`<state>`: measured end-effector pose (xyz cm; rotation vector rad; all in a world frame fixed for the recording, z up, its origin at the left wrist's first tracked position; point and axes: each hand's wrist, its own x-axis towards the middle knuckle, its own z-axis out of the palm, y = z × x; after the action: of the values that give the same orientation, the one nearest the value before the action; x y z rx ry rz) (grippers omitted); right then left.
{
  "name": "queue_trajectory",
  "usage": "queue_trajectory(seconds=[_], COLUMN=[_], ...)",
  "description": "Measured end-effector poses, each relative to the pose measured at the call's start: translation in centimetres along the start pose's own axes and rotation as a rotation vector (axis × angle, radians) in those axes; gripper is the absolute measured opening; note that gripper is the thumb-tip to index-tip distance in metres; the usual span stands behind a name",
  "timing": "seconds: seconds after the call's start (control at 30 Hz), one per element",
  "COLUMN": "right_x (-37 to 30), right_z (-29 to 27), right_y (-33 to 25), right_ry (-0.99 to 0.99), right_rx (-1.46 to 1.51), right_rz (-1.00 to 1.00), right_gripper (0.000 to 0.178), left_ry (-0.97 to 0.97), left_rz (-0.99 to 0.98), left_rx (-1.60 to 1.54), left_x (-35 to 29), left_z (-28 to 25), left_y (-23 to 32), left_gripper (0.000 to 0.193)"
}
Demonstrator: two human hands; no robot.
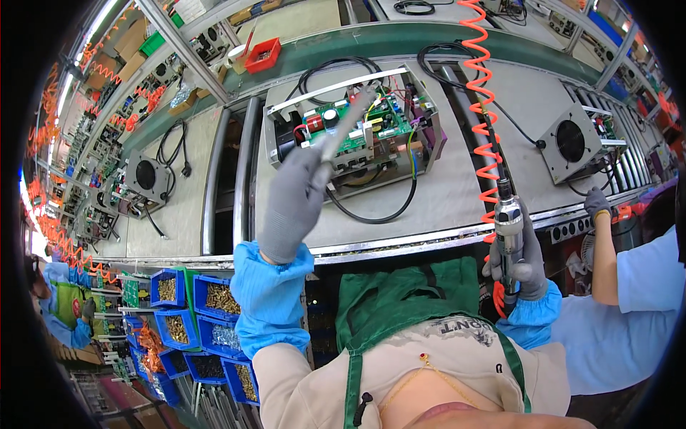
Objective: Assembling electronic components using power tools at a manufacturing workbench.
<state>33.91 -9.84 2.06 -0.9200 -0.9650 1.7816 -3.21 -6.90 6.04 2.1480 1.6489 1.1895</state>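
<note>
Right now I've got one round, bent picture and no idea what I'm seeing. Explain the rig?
No robot here: a person works with two hands in grey gloves. The picture comes from the left of two wide fisheye cameras worn on that person's head, looking down, so straight edges bend near the rim.

On the pale grey flat workbench sits an open grey metal chassis with a green circuit board inside. The left hand holds a long, pale, blurred tool over it; its type is unclear. The right hand grips a silver and black cylindrical tool, beside an orange coiled hose. At far right is a co-worker's gloved hand.
</note>
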Motion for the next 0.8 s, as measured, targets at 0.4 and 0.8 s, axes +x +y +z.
queue_trajectory(seconds=[0.4, 0.8], right_x=[0.4, 1.2], right_z=[-0.8, -0.4], right_y=[0.1, 0.1], right_ry=[-0.044, -0.037], right_rx=[0.046, 0.037], right_rz=[-0.037, 0.009], right_gripper=[0.123, 0.123], left_ry=[-0.242, -0.184], left_rz=[0.039, 0.061], left_rx=[0.688, 0.657], left_x=[5.3, 7.1], left_z=[4.9, 5.4], left_y=[4.4, 1.2], left_gripper=[0.047, 0.052])
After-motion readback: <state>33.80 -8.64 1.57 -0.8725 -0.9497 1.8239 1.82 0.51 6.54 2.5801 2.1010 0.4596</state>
